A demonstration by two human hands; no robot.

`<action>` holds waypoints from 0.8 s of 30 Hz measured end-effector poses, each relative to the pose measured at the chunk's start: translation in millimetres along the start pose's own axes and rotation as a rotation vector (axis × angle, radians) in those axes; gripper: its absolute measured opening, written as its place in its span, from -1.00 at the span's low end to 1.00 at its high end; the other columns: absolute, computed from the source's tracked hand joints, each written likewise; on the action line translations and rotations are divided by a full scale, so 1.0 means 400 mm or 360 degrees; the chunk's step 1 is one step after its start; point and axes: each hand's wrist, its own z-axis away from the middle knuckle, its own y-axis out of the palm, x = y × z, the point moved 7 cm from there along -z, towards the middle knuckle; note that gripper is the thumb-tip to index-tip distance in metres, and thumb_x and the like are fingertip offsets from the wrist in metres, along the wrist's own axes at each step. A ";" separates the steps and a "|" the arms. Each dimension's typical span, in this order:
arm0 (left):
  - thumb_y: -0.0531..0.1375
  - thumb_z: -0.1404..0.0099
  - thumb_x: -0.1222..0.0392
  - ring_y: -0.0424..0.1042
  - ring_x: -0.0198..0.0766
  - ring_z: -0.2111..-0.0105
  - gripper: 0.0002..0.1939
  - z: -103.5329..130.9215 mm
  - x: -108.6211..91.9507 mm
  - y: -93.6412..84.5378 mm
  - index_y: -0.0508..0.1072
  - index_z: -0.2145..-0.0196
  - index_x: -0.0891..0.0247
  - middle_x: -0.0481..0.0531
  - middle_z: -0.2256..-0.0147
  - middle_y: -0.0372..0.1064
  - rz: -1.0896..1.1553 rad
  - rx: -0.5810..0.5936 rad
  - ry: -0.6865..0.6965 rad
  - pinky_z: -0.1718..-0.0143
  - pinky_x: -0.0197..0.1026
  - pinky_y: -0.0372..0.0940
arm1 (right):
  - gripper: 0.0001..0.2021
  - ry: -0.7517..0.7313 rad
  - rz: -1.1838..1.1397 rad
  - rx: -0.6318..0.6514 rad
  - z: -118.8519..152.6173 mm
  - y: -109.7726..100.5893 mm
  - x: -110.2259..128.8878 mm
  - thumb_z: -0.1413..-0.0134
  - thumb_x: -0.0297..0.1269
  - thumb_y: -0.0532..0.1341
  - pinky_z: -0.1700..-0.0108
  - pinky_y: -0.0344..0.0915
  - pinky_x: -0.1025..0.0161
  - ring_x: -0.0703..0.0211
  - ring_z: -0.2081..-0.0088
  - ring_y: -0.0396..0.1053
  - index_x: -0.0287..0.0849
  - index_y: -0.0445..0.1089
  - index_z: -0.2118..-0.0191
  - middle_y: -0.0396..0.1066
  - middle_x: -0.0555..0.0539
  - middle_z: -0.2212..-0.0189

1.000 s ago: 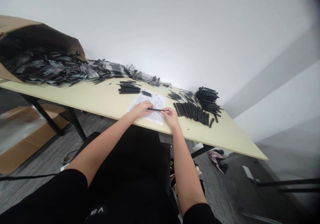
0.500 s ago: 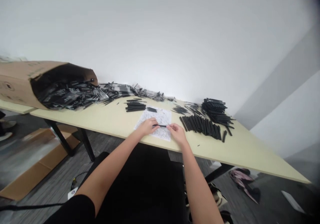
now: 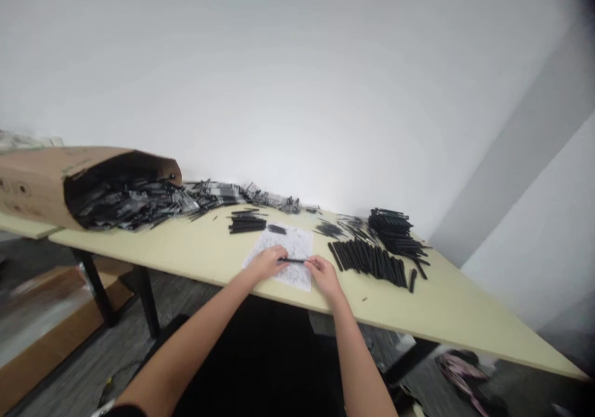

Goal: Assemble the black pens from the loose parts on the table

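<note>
A slim black stick (image 3: 294, 260) lies level between my two hands, over a white patterned sheet (image 3: 290, 279). Its left end is in the closed fingers of my left hand (image 3: 270, 262). At the other end, my right hand (image 3: 323, 273) pinches it between thumb and fingertips. What the stick is exactly, I cannot make out. Beyond the hands, a small bunch of thin dark pieces (image 3: 277, 229) rests on the sheet's far edge. Just left of that lies a short stack of black sticks (image 3: 247, 225).
A tipped cardboard box (image 3: 41, 178) at the left spills black pieces in clear wrappers (image 3: 218, 193) along the wall. Right of the sheet lie a row of thick black sticks (image 3: 372, 261), thin dark pieces (image 3: 329, 228) and a tall pile of black sticks (image 3: 390, 228). Another carton (image 3: 56, 342) is on the floor.
The view has tilted upward, so the table and everything on it sit lower in the picture. Both hands keep hold of the stick over the sheet.
</note>
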 end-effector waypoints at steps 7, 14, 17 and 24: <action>0.18 -0.31 0.19 0.41 -0.12 0.20 -0.85 -0.009 0.003 0.005 0.49 0.25 0.32 0.15 0.24 0.43 0.0153 0.0001 -0.0019 0.13 -0.14 0.30 | -0.64 0.0092 0.0001 -0.0006 -0.005 -0.004 -0.028 0.09 0.06 0.29 0.32 0.23 0.24 0.21 0.45 0.24 -0.14 0.43 0.30 0.43 -0.04 0.39; 0.11 -0.36 0.21 0.43 -0.14 0.25 -0.80 -0.011 -0.006 0.003 0.52 0.28 0.31 0.12 0.32 0.47 0.0123 -0.0007 0.0046 0.17 -0.15 0.30 | -0.62 0.0050 0.0041 -0.0035 -0.004 -0.008 -0.012 0.09 0.09 0.30 0.35 0.23 0.25 0.21 0.45 0.26 -0.16 0.44 0.33 0.45 -0.05 0.40; 0.12 -0.37 0.21 0.44 -0.16 0.26 -0.80 -0.009 -0.008 -0.003 0.52 0.29 0.30 0.12 0.31 0.47 0.0116 -0.0014 0.0059 0.17 -0.17 0.31 | -0.61 0.0041 0.0076 -0.0032 0.001 -0.007 -0.002 -0.01 0.12 0.24 0.34 0.21 0.26 0.20 0.44 0.26 -0.16 0.43 0.35 0.42 -0.03 0.44; 0.10 -0.41 0.17 0.44 -0.15 0.18 -0.80 0.005 0.001 0.008 0.51 0.20 0.26 0.12 0.20 0.48 0.0142 0.0087 0.0009 0.11 -0.16 0.30 | -0.50 0.0034 0.0233 0.0002 -0.001 0.001 -0.009 -0.16 0.20 0.07 0.36 0.12 0.26 0.18 0.46 0.20 -0.13 0.26 0.55 0.24 0.03 0.59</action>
